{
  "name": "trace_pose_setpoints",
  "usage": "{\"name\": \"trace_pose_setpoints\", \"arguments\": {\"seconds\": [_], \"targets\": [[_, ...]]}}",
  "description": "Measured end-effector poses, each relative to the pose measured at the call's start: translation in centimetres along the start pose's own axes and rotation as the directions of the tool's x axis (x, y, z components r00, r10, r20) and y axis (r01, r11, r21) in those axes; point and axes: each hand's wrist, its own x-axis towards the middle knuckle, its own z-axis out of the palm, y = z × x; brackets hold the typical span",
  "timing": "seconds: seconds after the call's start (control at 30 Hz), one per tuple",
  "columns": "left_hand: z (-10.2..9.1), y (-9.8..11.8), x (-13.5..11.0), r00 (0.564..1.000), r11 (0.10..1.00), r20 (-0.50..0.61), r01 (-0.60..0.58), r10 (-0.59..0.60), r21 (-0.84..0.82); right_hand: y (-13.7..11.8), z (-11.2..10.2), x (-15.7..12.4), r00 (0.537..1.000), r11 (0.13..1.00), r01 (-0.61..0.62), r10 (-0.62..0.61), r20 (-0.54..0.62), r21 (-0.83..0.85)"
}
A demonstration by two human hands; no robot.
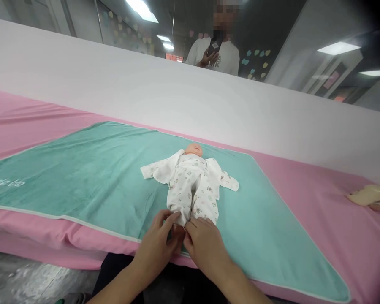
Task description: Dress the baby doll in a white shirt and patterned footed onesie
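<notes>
A baby doll (194, 149) lies on its back, head away from me, in a white printed top (213, 169) with its sleeves spread out. White printed trousers (180, 185) cover its legs. At the hem of the trouser leg on the left, my left hand (160, 232) pinches the fabric from one side. My right hand (204, 238) has its fingers closed on the inner side of that same hem. Between my hands the doll's bare foot (177, 236) shows below the cuff, partly hidden. The end of the other trouser leg is partly covered by my right hand.
A green towel (114, 169) with a white border lies under the doll on a pink-covered table (304, 190). A cream-coloured object (369, 195) sits at the right edge. Behind rises a white wall (145, 93); glass above it reflects a person (228, 55) holding a phone.
</notes>
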Motion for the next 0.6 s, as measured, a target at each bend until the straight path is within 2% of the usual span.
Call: {"name": "trace_pose_setpoints", "arguments": {"seconds": [0.07, 0.2, 0.27, 0.37, 0.47, 0.53, 0.6], "targets": [[-0.1, 0.5, 0.0, 0.999, 0.998, -0.031, -0.026, 0.028, 0.055, -0.4, -0.4, -0.5, 1.000, 0.995, 0.024, -0.024, -0.008, 0.095], [-0.5, 1.3, 0.4, 0.997, 0.972, -0.004, -0.079, 0.082, 0.222, -0.9, -0.8, -2.0, 0.984, 0.951, 0.158, -0.174, 0.037, 0.267], [-0.8, 1.2, 0.6, 0.996, 0.953, -0.006, -0.089, 0.094, 0.289, -0.8, -0.7, -2.5, 0.980, 0.943, 0.171, -0.194, 0.054, 0.286], [-1.2, 0.3, -0.3, 0.997, 0.938, -0.028, -0.056, 0.070, 0.341, -0.4, -0.3, -2.8, 0.985, 0.964, 0.154, -0.167, 0.044, 0.219], [-1.9, -0.6, -2.6, 0.999, 0.937, -0.004, -0.043, 0.047, 0.346, 0.1, -0.1, -3.3, 0.970, 0.960, 0.234, -0.241, 0.025, 0.155], [-2.7, -0.6, -4.1, 0.998, 0.954, 0.033, -0.063, 0.056, 0.294, 0.6, -0.3, -3.9, 0.956, 0.940, 0.285, -0.292, 0.007, 0.189], [-3.4, 0.1, -4.9, 0.997, 0.977, 0.050, -0.069, 0.060, 0.203, 1.6, -0.6, -4.7, 0.975, 0.938, 0.220, -0.218, -0.037, 0.268]]}}
